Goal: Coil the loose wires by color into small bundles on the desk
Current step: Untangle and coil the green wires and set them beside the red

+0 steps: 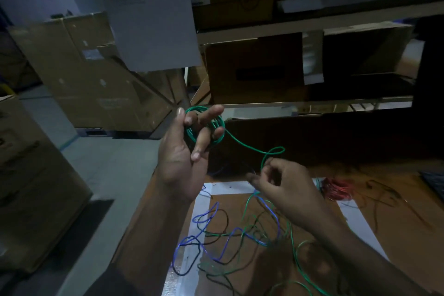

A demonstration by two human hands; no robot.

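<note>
Green wire (247, 146) runs down-right from coil (204, 127) looped on left hand (182, 151)'s spread fingers to right hand (283, 185) pinching it.

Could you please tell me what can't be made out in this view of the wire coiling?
- Sheet: print blurred, unreadable.
- Green coil on the left hand: turn count hidden by fingers.
- Right hand: whether it pinches the green wire, too blurred.
- Red bundle: dim, shape unclear.
- Loose wires: cut off by the bottom edge.
</note>
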